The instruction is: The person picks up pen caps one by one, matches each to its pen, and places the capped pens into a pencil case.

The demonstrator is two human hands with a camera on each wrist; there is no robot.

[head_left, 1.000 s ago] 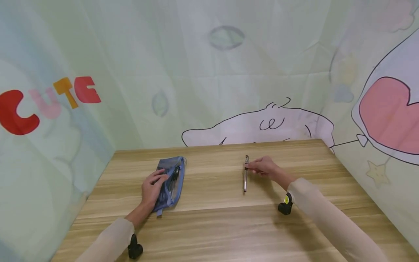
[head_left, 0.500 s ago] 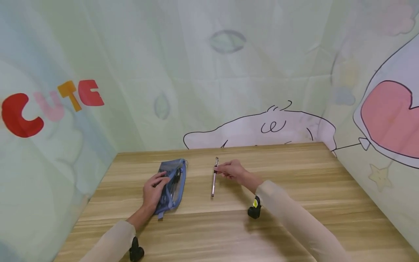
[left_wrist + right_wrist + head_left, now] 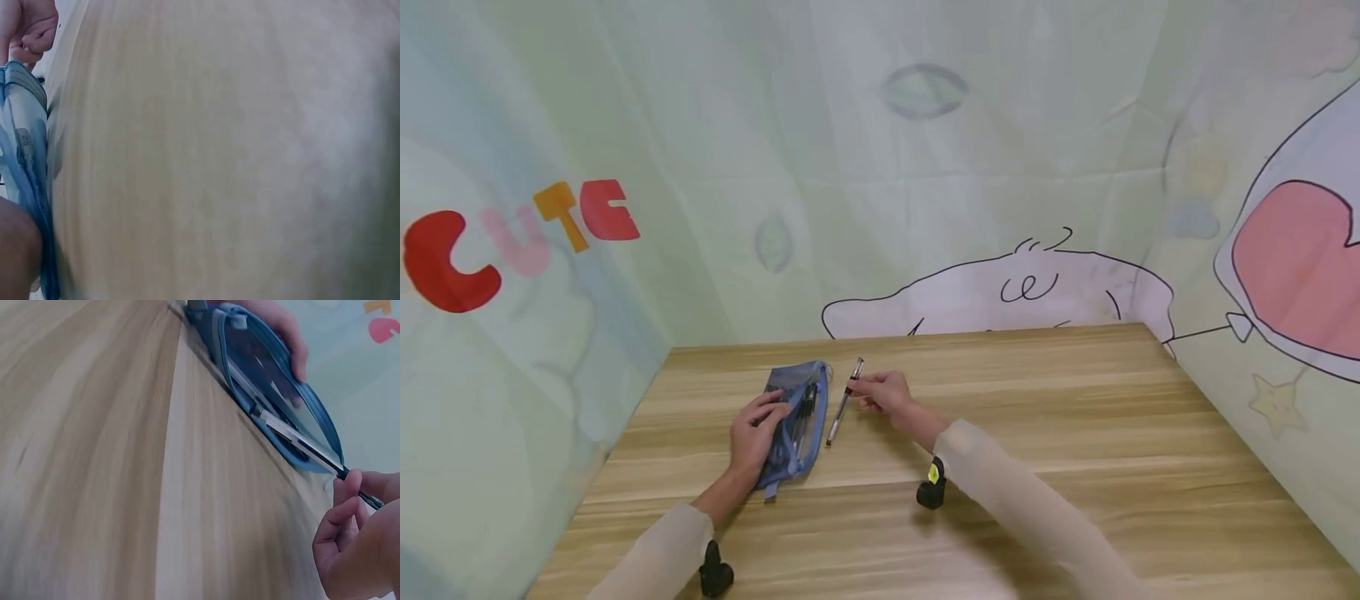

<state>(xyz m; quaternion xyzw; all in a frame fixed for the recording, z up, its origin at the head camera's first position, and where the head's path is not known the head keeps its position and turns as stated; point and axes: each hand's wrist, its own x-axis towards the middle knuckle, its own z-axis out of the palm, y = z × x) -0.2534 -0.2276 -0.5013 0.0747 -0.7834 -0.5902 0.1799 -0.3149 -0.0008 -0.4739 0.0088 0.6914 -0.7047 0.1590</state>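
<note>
A blue see-through zip pencil case (image 3: pixel 808 454) lies on the left half of the table, its mouth gaping to the right with several pens inside. My left hand (image 3: pixel 754 433) grips the case's far side, keeping the mouth spread. My right hand (image 3: pixel 886 393) pinches a clear gel pen (image 3: pixel 841 415) with a black grip, just right of the case. In the right wrist view the pen (image 3: pixel 300 439) slants across the mouth of the case (image 3: pixel 325 425), held near one end between thumb and fingers; whether it touches the case I cannot tell. The left wrist view catches only the case's edge (image 3: pixel 28 119).
The wooden table (image 3: pixel 1037 400) reaches to a printed cloth backdrop (image 3: pixel 775 150) at the back and both sides. Small black wrist cameras sit at the left cuff (image 3: pixel 715 571) and the right cuff (image 3: pixel 932 487).
My right hand has carried the pen leftward from the table's right half to beside the pencil case, and the pen now tilts more. My left hand and the case stay in place.
</note>
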